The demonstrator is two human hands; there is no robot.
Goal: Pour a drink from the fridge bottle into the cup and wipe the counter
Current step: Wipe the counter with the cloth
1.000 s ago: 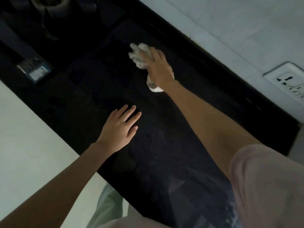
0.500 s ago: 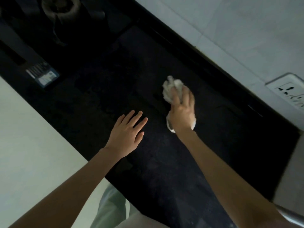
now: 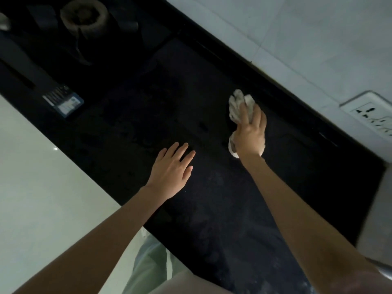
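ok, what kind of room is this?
Most likely a home kitchen: a black counter with a gas stove burner set on it, a tiled wall with a socket, and a cloth wiping the top.

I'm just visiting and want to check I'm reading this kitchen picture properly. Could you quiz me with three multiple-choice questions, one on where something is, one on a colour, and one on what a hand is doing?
1. Where is the wall socket?
A. On the tiled wall at the right
B. On the floor at the left
C. On the stove

2. What colour is the counter?
A. White
B. Black
C. Red

3. What is the left hand doing?
A. Gripping a cup
B. Squeezing the cloth
C. Lying flat with straight fingers

Answers:
1. A: the wall socket sits on the pale tiles right of the counter.
2. B: the counter is black.
3. C: the left hand lies flat on the counter, while the right hand grips the cloth.
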